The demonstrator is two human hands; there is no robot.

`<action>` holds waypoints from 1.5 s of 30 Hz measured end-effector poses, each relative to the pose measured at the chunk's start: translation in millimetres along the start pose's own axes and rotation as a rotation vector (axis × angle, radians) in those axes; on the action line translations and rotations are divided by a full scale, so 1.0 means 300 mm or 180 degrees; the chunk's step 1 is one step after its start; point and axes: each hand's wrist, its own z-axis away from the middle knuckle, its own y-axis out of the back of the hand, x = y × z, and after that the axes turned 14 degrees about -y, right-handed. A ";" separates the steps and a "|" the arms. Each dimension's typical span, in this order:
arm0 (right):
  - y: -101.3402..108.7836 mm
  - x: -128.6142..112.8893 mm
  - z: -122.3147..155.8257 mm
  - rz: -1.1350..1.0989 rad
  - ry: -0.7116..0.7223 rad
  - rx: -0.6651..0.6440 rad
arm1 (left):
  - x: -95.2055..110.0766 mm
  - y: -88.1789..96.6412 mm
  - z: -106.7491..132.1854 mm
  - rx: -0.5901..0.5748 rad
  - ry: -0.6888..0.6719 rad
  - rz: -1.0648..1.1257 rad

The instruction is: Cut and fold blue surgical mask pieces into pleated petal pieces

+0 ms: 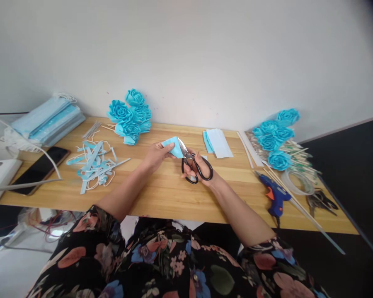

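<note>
Over the middle of the wooden table, my left hand (158,156) pinches a folded piece of light blue mask fabric (175,147) between thumb and fingers. My right hand (202,167) grips black-handled scissors (207,171), fingers through the loops. Their metal blades point up and left and meet the right edge of the fabric; whether they are cutting into it I cannot tell. A small pale scrap lies partly hidden beneath the right hand. Further back lie a white fabric sheet (219,142) and a blue piece (207,141) partly under it.
Blue fabric flowers (131,116) stand back left, more flowers (275,134) back right. Left are mask strips and ear loops (96,163), stacked masks (49,120) and a phone (42,169). On the right lie a blue glue gun (276,194), sticks, clear tape (296,182) and pliers (321,201).
</note>
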 end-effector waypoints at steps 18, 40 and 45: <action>-0.006 0.003 -0.005 -0.0012 0.0191 0.0314 | -0.005 -0.011 0.006 -0.0072 0.0053 0.0125; 0.008 -0.045 0.005 -0.0194 0.0450 0.0590 | -0.010 -0.001 0.001 0.0192 0.0136 0.0072; 0.039 -0.050 -0.006 -0.0479 0.0256 0.0618 | -0.008 0.009 -0.006 0.0426 0.0138 0.0229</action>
